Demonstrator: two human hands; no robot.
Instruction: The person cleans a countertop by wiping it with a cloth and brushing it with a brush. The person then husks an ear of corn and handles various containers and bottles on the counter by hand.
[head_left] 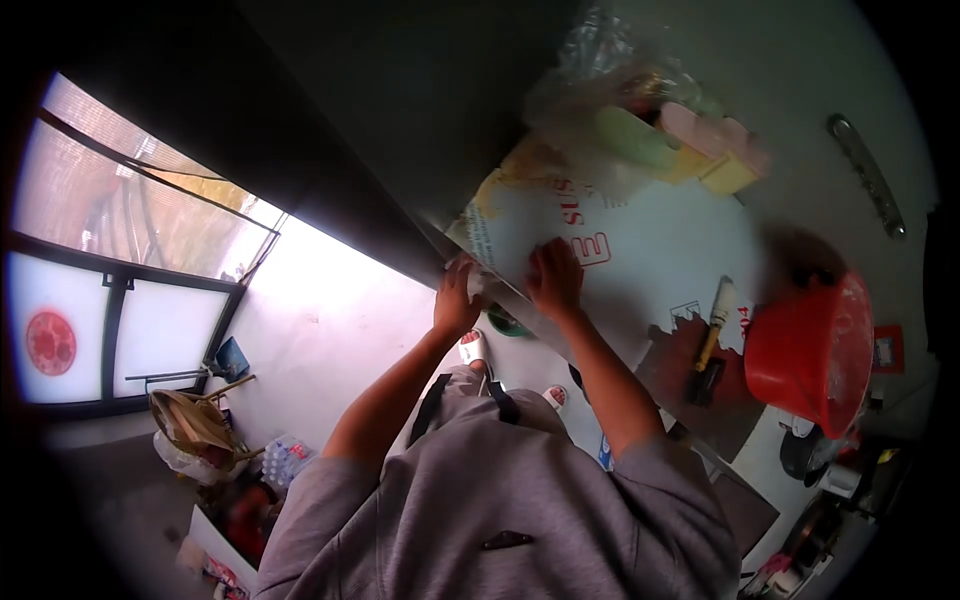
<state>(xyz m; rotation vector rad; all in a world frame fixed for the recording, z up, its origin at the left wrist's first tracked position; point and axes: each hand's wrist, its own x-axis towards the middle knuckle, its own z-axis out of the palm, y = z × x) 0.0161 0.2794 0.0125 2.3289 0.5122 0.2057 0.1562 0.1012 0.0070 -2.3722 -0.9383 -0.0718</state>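
one grey top (450, 520): worn by the person, found nearest the camera, with both forearms extended from its sleeves towards the work surface.

one white sheet (660, 235), printed in red: laid across the work surface, its near edge placed directly before the person; a ragged, brownish area (665, 375) was seen at its right end.

one left hand (457, 300): set at the near edge, by the sheet's left corner. the fingers were bent and kept close together beside a pale, crumpled patch (482, 283); whether anything was pinched could not be told.

one right hand (556, 280): laid upon the sheet near the red print. the fingers were slightly parted and bent, with nothing seen to be gripped.

one yellow-handled brush (717, 325): laid partly over the ragged area.

one red basin (800, 345): placed to the right, just beside the brush.

handling notes: steady, even pressure from the right hand was judged best, so that the sheet was kept from sliding. at the edge, a low and gentle touch by the left fingers was judged safer than a sharp tug, by which the material might have been torn or creased.
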